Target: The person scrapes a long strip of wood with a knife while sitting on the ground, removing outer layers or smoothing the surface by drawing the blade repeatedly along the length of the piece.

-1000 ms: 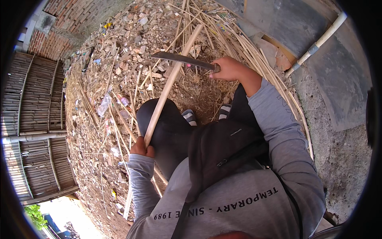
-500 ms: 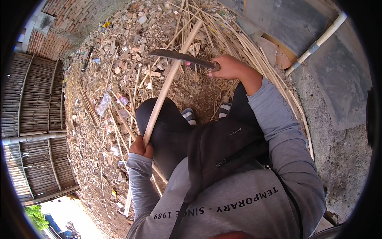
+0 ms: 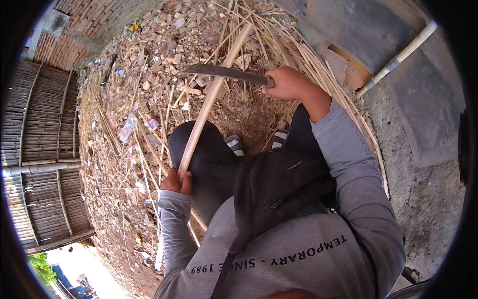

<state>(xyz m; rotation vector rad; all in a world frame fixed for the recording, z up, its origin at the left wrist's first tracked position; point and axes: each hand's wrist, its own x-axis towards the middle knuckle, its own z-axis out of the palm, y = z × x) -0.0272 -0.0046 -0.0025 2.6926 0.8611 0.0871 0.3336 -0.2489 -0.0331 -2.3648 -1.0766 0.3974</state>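
Observation:
A long, pale bamboo strip point(image 3: 208, 107) slants from beside my left knee up to the far middle, over the rubble. My left hand point(image 3: 176, 182) is closed round its near end. My right hand point(image 3: 289, 83) grips the handle of a machete point(image 3: 226, 73), whose dark, slightly curved blade points left. The blade lies across the upper part of the strip; whether its edge touches the strip I cannot tell. Most of the machete's handle is hidden in my fist.
Many loose bamboo strips point(image 3: 343, 94) lie along the right side. Broken stones and brick bits point(image 3: 149, 74) cover the ground, with a clear plastic wrapper point(image 3: 128, 127) among them. A bamboo-slat panel point(image 3: 42, 119) stands left, a white pipe point(image 3: 411, 45) at the far right.
The view has shifted slightly. Both hands keep their hold, and the machete and bamboo strip stay in nearly the same place.

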